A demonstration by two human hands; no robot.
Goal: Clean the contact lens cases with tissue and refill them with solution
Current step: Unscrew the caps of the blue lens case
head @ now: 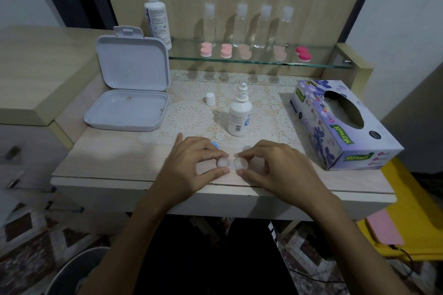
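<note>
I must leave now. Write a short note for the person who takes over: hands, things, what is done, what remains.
Left hand and right hand each pinch one end of the clear lens case at the table's front edge.
Small solution bottle stands open behind it, its cap beside it.
Tissue box is on the right.
Five capped cases wait on the glass shelf.
Whether this case is filled, I cannot tell.

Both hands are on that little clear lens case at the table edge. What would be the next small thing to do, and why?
Probably reach the right hand to the tissue box for a tissue. The clear lens case sits with both wells uncapped, pinched by the left hand as well, and no tissue is out yet. The small solution bottle already stands open, its cap beside it, ready for refilling afterwards.
</note>
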